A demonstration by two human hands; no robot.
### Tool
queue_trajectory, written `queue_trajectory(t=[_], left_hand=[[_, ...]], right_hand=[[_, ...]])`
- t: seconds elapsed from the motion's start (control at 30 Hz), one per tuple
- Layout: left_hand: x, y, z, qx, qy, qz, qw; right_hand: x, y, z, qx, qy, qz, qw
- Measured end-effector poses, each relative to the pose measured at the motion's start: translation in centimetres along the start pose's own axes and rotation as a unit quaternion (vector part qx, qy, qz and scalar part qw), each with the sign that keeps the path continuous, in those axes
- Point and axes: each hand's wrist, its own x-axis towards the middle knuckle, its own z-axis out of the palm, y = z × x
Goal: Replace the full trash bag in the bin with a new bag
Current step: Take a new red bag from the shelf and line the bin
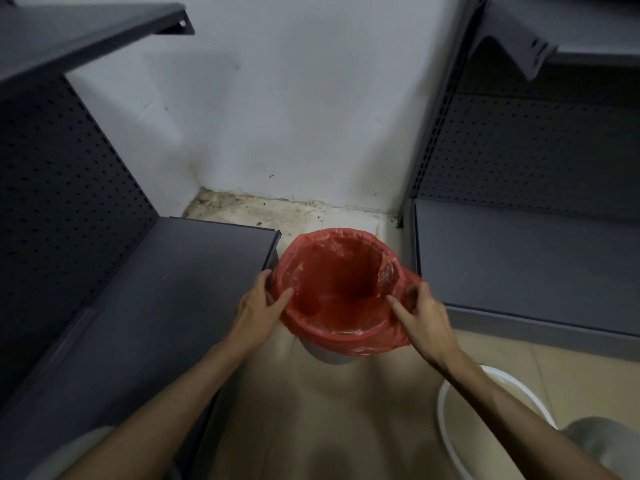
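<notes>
A red plastic trash bag (pixel 341 289) lines a small grey bin (pixel 325 355) standing on the tan floor between two shelf units. The bag's edge is folded over the bin's rim, and its inside looks empty. My left hand (pixel 259 303) grips the bag-covered rim on the left side, thumb inside and fingers outside. My right hand (pixel 424 317) pinches loose bag plastic at the right rim, with the index finger pointing into the opening. Most of the bin's wall is hidden under the bag.
Dark grey metal shelf units stand close on both sides: the left base shelf (pixel 180 289) and the right base shelf (pixel 519 265). A white wall (pixel 294 116) is behind, with dirty floor at its foot. A white round basin (pixel 460 420) sits at lower right.
</notes>
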Motion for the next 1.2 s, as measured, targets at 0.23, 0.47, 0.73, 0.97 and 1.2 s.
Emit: queue_trajectory(t=[0.23,0.47,0.73,0.97,1.2], left_hand=[[0.6,-0.6,1.9,-0.071,-0.043,-0.057,0.995],[1.2,0.5,1.1,0.031,0.01,-0.046,0.998],[2.8,9.2,5.7,0.121,0.065,0.145,0.98],[0.4,15.4,18.4,0.07,-0.06,0.25,0.964],[-3.3,12.2,31.0,0.11,-0.197,0.241,0.944]], right_hand=[[1.8,0.8,2.5,0.142,-0.025,0.084,0.986],[1.7,1.8,1.9,0.176,0.009,0.087,0.981],[0.3,6.0,-4.3,0.112,0.17,0.108,0.973],[-5.6,14.2,-9.6,0.045,0.269,0.205,0.94],[-12.0,24.3,-8.8,-0.036,0.289,0.305,0.907]])
